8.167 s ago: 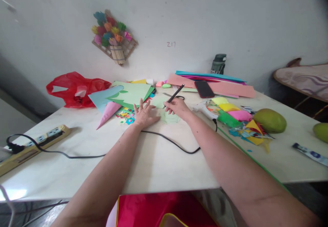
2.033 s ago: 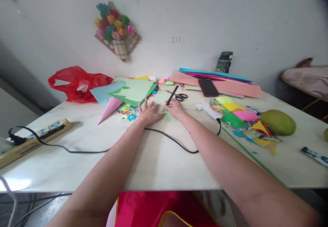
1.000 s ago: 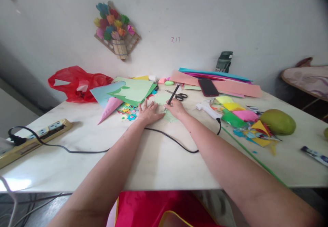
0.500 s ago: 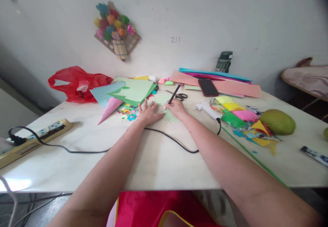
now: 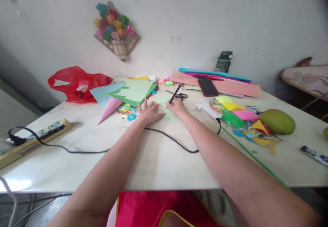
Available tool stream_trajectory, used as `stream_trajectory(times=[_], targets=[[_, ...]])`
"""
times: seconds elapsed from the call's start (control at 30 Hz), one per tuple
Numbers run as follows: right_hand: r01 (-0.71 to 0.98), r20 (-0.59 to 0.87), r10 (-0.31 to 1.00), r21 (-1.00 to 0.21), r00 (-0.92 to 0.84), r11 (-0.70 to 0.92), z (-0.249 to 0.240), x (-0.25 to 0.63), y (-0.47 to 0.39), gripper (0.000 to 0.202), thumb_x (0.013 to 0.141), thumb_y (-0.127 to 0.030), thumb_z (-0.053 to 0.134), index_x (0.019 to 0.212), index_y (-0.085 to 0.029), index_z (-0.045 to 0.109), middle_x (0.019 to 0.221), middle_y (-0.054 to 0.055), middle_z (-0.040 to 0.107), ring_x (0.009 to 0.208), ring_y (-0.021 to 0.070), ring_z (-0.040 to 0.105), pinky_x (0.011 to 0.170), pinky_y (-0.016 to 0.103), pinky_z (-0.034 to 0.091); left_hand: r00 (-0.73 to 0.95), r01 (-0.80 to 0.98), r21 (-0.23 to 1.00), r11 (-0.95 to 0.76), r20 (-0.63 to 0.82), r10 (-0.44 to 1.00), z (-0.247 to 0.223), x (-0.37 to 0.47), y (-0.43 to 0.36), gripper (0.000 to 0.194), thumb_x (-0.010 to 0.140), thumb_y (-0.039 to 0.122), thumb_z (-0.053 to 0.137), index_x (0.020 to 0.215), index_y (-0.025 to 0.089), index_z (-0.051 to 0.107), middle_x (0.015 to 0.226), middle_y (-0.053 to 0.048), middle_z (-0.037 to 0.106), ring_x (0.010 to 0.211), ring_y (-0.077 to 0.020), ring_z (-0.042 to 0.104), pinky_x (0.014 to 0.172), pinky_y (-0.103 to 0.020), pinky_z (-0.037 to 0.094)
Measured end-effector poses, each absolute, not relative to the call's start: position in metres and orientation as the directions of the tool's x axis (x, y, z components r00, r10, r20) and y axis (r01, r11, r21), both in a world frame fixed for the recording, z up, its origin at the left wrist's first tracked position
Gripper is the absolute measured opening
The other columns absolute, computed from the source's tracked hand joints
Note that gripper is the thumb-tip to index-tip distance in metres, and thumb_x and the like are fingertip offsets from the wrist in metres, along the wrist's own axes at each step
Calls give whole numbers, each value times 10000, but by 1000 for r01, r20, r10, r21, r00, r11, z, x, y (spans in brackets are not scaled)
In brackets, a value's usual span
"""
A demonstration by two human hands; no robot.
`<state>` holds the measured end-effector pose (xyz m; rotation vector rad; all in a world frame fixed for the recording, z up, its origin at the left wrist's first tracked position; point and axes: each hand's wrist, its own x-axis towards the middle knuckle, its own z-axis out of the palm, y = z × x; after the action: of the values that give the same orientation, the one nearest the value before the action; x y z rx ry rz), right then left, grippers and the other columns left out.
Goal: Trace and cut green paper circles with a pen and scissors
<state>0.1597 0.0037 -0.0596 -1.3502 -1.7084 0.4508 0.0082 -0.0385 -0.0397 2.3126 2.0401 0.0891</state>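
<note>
A pale green sheet (image 5: 171, 117) with faint drawn outlines lies on the table between my two hands. My left hand (image 5: 148, 113) rests flat with its fingers spread, the thumb stretched toward the sheet's drawn part. In my right hand (image 5: 176, 108) is a black pen (image 5: 175, 93), held slanted with its tip down at the sheet. Black-handled scissors (image 5: 180, 96) lie just beyond my right hand. Left of my left hand are small coloured paper scraps (image 5: 131, 117), and behind them green sheets (image 5: 135, 89) and a pink paper cone (image 5: 110, 109).
To the right are a white glue gun (image 5: 208, 109), a phone (image 5: 208, 87) on stacked paper, coloured clay packs (image 5: 234, 117) and a green fruit (image 5: 277, 121). A black cord (image 5: 174, 139) crosses under my forearms from the power strip (image 5: 48, 134). A red bag (image 5: 77, 80) sits back left.
The pen in my right hand has shifted very slightly, its upper end a little to the right. My left hand has stayed in place.
</note>
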Motion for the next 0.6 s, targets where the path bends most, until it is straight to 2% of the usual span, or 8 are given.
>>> stream_trajectory(times=[0.6], targets=[[577,408,913,-750,19,324,-58,162,5,97,715,-230,613,726,-153,670,834,69,676,759,162,628,723,266,486,115,991,60,-115,1,993,-40,8,-38,796,720,707,306,1392,283,261,1480,14,183,1343,-284,-108,1039,-562,-69]])
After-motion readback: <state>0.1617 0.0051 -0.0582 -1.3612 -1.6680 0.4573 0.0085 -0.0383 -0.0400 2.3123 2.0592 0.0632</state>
